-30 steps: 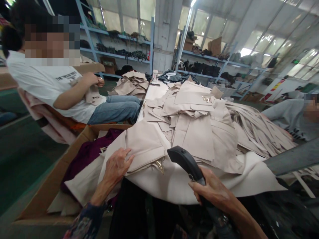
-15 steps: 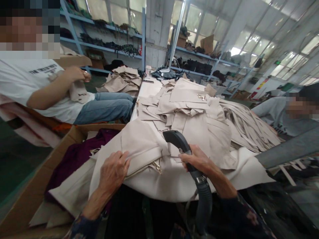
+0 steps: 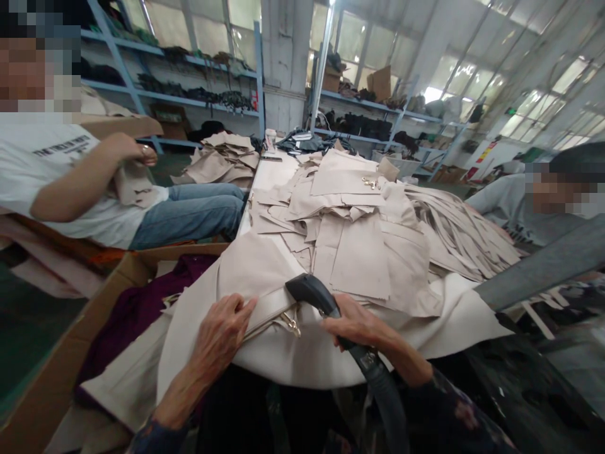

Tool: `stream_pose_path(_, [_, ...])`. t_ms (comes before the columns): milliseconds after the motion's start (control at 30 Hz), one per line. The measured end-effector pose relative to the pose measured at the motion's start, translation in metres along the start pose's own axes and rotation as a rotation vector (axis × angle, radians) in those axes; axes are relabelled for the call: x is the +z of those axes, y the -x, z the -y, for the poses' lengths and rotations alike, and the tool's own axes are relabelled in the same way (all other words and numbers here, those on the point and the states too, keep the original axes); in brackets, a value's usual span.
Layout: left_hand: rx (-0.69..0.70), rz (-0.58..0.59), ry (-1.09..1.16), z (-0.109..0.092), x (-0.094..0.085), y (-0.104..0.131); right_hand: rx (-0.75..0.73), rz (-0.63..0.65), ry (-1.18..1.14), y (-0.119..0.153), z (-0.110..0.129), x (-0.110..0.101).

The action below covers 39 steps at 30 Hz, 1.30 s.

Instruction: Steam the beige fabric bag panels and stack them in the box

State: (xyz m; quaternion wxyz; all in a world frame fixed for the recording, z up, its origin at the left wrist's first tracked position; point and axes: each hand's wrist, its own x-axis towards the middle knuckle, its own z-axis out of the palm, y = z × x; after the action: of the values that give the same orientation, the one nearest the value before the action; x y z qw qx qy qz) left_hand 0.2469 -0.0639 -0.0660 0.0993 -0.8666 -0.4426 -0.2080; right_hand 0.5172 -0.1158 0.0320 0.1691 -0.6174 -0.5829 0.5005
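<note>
My left hand (image 3: 223,334), fingers curled, grips the edge of a beige leather-like bag piece (image 3: 255,265). A strap (image 3: 271,307) with gold metal clasps (image 3: 290,325) lies along that piece by my fingertips. My right hand (image 3: 357,321) is wrapped around the handle of a black hose nozzle (image 3: 314,295). Its tip is over the strap's right end; whether it touches I cannot tell. A dark ribbed hose (image 3: 385,384) runs down from the handle. Pale sheet material (image 3: 326,362) lies beneath, hanging over the table's near edge.
Beige cut pieces (image 3: 363,252) are heaped across the table, with long strips (image 3: 463,227) to the right. At left stands a cardboard box (image 3: 42,378) holding purple cloth (image 3: 127,321). A grey beam (image 3: 539,265) crosses at right. One co-worker (image 3: 94,170) sits at left, another (image 3: 515,195) at right.
My right hand has brought the nozzle left and down, from beside the bag piece to over the strap's end. My left hand keeps its hold, and the whole view has shifted slightly.
</note>
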Motion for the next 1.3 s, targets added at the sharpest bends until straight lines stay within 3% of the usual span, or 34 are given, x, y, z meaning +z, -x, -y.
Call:
stream_pose_path(167, [0.028,-0.002,-0.002,0.001,0.002,0.001,-0.044,0.017,-0.014,-0.015,0.008,0.001])
stream_pose_path(367, [0.036,0.001,-0.016,-0.004,0.002,0.002,-0.044,0.003,-0.074,0.024,-0.001,-0.001])
stream_pose_path(533, [0.102,0.006,-0.075,-0.030,0.000,-0.001,-0.088,-0.124,-0.131,0.050,-0.019,-0.017])
stream_pose_path(667, [0.115,0.084,-0.137,-0.045,-0.001,-0.009,-0.124,-0.167,-0.140,0.065,-0.028,-0.023])
stream_pose_path(833, [0.107,0.225,0.032,-0.038,-0.017,-0.028,-0.110,-0.194,-0.147,0.082,-0.030,-0.021])
stream_pose_path(933, [-0.063,0.200,0.395,-0.023,-0.035,-0.046,-0.108,-0.211,-0.177,0.090,-0.031,-0.019])
stream_pose_path(1067, [-0.567,0.079,1.014,0.000,-0.067,-0.062,-0.085,-0.205,-0.204,0.097,-0.032,-0.018])
stream_pose_path(1133, [-0.773,0.087,1.253,0.004,-0.081,-0.060,-0.085,-0.200,-0.175,0.100,-0.031,-0.017])
stream_pose_path(1200, [-0.870,0.101,1.402,0.000,-0.090,-0.052,-0.101,-0.196,-0.122,0.103,-0.027,-0.016])
stream_pose_path(1300, [-0.906,0.072,1.519,-0.014,-0.093,-0.038,-0.118,-0.183,-0.058,0.106,-0.016,-0.010])
